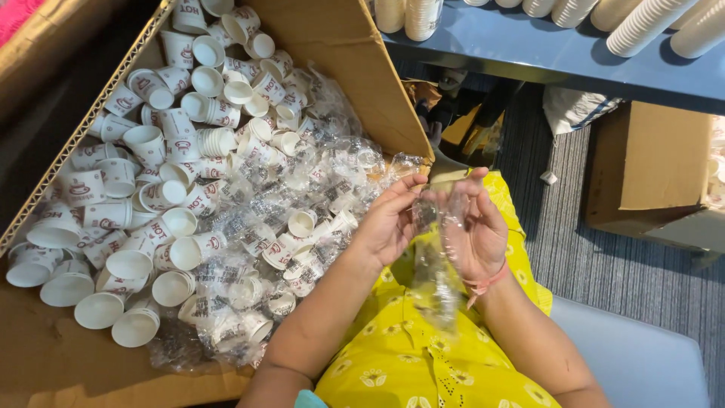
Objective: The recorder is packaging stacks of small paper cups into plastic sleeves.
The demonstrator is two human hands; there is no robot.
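My left hand (390, 221) and my right hand (477, 227) are raised together over my lap, both pinching the top of a clear plastic sleeve (436, 264) that hangs down between them. The sleeve looks empty and crinkled. Just left of my hands lies a large open cardboard box (355, 68) filled with several small white paper cups (143, 196) with red print, loose and in short stacks. Crumpled clear plastic wrappers (302, 181) are piled over the cups on the side nearest me.
A blue shelf (529, 45) at the top carries several stacks of white cups (642, 26) lying on their sides. A second cardboard box (649, 166) stands on the grey carpet at the right. A pale blue seat edge (642, 355) shows beside my yellow clothing.
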